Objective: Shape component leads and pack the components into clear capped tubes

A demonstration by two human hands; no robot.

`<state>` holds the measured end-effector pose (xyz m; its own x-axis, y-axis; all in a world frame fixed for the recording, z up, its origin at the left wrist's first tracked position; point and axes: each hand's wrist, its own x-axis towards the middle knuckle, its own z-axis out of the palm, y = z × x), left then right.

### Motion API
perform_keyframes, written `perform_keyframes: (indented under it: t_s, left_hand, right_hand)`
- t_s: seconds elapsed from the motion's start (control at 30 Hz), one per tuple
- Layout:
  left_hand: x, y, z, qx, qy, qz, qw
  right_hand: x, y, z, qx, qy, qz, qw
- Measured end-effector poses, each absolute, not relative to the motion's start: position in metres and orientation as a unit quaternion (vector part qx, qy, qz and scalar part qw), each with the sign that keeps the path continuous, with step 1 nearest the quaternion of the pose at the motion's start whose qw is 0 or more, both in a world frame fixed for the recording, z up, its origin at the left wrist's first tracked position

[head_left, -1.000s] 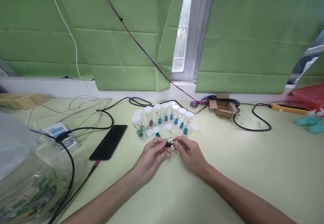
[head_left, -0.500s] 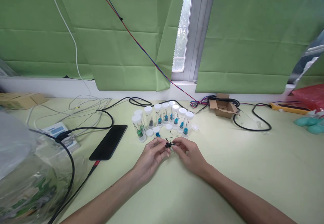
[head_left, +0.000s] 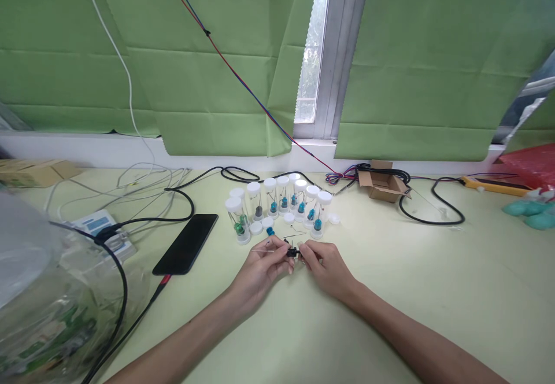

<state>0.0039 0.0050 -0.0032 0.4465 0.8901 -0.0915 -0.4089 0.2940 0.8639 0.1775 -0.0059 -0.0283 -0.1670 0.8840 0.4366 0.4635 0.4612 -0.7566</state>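
Note:
Between my hands is a small black part (head_left: 292,252) with thin metal wires; its exact kind is too small to make out. My left hand (head_left: 264,261) pinches it from the left, and a thin needle-like wire sticks out leftward past the fingers. From the right, my right hand (head_left: 323,261) has thumb and forefinger closed on the part's right end. Just beyond the fingertips lie a blue dispensing tip (head_left: 270,231) and a thin bent wire (head_left: 296,234). Behind them stand several clear tubes with white caps (head_left: 324,198), holding blue, green or dark needle-like tips.
A black phone (head_left: 185,244) with a cable lies left, near a white box (head_left: 97,225) and tangled cords. Plastic bags (head_left: 39,291) fill the left edge. An open cardboard box (head_left: 382,184) and a yellow device (head_left: 494,186) sit at the back right. White caps (head_left: 333,218) lie near the tubes.
My right fingertips have shifted slightly right along the black part, and more of it shows between the hands. The left hand has turned a little. The tubes have stayed put.

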Motion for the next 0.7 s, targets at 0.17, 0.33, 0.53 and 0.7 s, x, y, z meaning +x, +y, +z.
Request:
perform_keyframes:
  t_s: [0.17, 0.33, 0.53, 0.7]
  left_hand:
    - [0.0044, 0.0048, -0.0043, 0.409, 0.289, 0.430, 0.751]
    - [0.0038, 0.0079, -0.0043, 0.371, 0.293, 0.452, 0.756]
    - [0.0023, 0.0117, -0.0049, 0.340, 0.299, 0.460, 0.763]
    - [0.0031, 0.0111, -0.0071, 0.339, 0.298, 0.460, 0.765]
  right_hand:
    - [0.1770, -0.0062, -0.0268, -0.461, -0.726, 0.245, 0.448]
    - [0.1774, -0.0070, -0.0266, -0.455, -0.705, 0.279, 0.468]
    - [0.1780, -0.0082, -0.0282, -0.429, -0.703, 0.297, 0.484]
    - [0.1780, -0.0076, -0.0312, -0.432, -0.699, 0.307, 0.479]
